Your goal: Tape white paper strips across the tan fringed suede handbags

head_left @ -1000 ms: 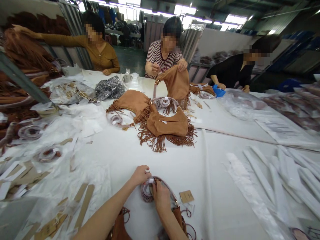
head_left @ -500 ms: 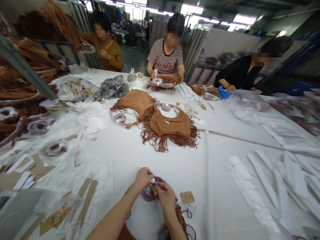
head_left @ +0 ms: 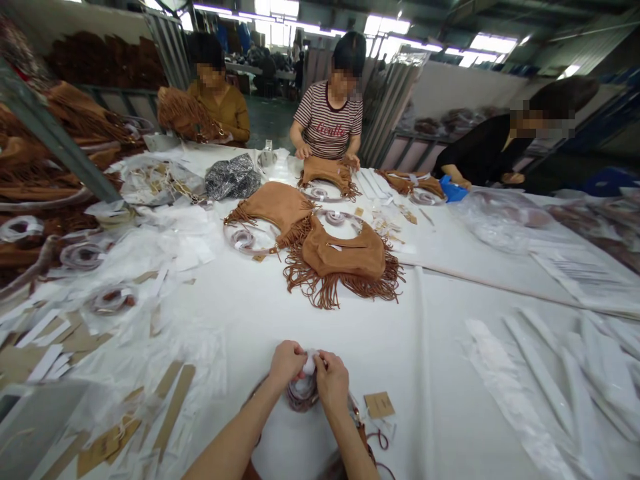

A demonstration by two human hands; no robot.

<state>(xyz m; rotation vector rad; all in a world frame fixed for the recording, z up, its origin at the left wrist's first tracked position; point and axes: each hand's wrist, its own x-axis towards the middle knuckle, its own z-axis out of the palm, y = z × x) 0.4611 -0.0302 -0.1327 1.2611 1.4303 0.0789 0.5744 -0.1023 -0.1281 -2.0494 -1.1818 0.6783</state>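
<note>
Both hands meet over a coiled strap (head_left: 302, 398) in clear wrapping, low in the middle of the head view. The fingertips of my left hand (head_left: 287, 362) pinch one side of a small white strip (head_left: 310, 363) at the top of the coil. On its other side, my right hand (head_left: 332, 377) pinches the same strip. Under my forearms lies a brown bag, mostly out of view, with its handle curving around the coil. To the right of my right hand rests a tan card tag (head_left: 379, 405), with dark red cord below it.
Two brown fringed bags (head_left: 345, 252) lie mid-table. White padded strips (head_left: 540, 373) spread on the right; plastic wraps and card strips (head_left: 174, 407) cover the left. Across the table, several people work, one in a striped shirt (head_left: 330, 117) handling another fringed bag (head_left: 327, 172).
My right hand has risen to the white strip, which now shows more between both hands. Across the table, the striped-shirt person's bag now lies flat; the person at left has lowered a fringed bag.
</note>
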